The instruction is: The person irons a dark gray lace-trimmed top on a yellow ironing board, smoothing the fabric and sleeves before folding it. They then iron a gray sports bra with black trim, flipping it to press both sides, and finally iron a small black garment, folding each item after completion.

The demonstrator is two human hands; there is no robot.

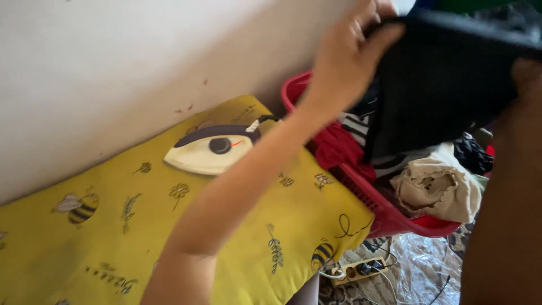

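While both hands work above the red laundry basket (361, 186), the readings are:
Left hand (347, 53): fingers closed on the upper left edge of the black garment (440, 79).
Right hand (528, 76): at the garment's right edge; finger state cannot be told.
Garment position: directly above the basket, hanging toward it.
Long axis: roughly left to right between the hands.
Nearer hand: left, in firm contact.
Basket contents: red cloth (339, 147), beige cloth (437, 189).
Left of basket: iron (212, 149) on the yellow board cover (113, 237).
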